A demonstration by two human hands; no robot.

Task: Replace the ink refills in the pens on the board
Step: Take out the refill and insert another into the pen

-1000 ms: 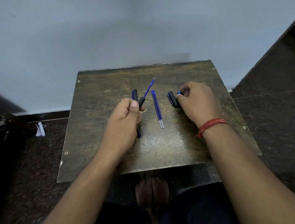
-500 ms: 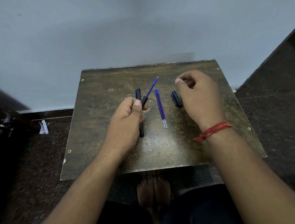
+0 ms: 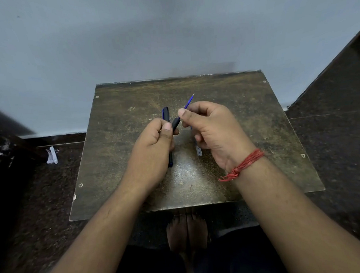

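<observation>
My left hand [image 3: 154,145] grips a black pen barrel [image 3: 175,123] above the dark wooden board [image 3: 256,120]. A blue ink refill [image 3: 189,100] sticks out of the barrel's far end, tip pointing up and away. My right hand [image 3: 212,130] pinches that refill just above the barrel between thumb and forefinger. A second dark pen [image 3: 165,113] lies on the board behind my left hand, mostly hidden by it. The pale ends of the spare refills [image 3: 199,151] show under my right hand. The pen part that lay at the right is hidden by my right hand.
The board stands against a pale grey wall [image 3: 170,33], with dark speckled floor on both sides. A scrap of white paper [image 3: 51,155] lies on the floor at the left. My bare feet [image 3: 186,231] show under the board's near edge.
My right hand left the dark pen part on the right, rose, and moved left to pinch the refill sticking out of the barrel. My left hand kept its grip and barely moved.
</observation>
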